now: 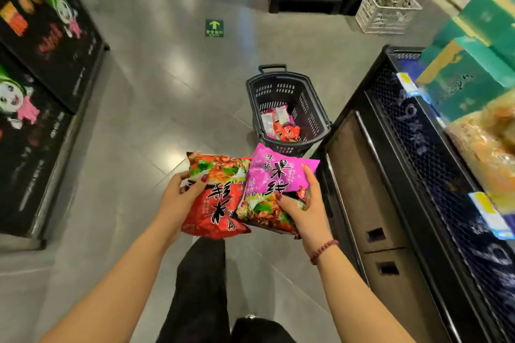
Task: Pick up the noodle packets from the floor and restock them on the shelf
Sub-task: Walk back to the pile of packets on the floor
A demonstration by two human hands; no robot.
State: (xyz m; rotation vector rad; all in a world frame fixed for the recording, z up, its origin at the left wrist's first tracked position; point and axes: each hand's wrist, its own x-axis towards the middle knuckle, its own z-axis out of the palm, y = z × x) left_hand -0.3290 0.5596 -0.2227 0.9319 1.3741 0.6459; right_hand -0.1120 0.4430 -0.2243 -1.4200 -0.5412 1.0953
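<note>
Both hands are full, each with one packet. Left hand pinches a red noodle packet, thumb on its face and fingers behind. Right hand, a bead bracelet at the wrist, grips a pink noodle packet, thumb across the front and fingers round its right edge. The two packets overlap at their inner edges and are held well above the floor, in front of a dark trouser leg.

By my reading this pair is picked up and only needs placing. More packets lie in the bottom of a dark shopping basket standing on the floor just ahead, so further trips seem to be left. None lie loose on the floor.

To the right runs the shelf, a black unit with a mesh front and price tags. Green boxes and orange bags fill its upper level, and I cannot tell which spot takes the noodles. The basket sits close to the shelf's corner, so a step forward would mean going round it. Dark printed display panels line the left side, and a white crate stands farther off.
</note>
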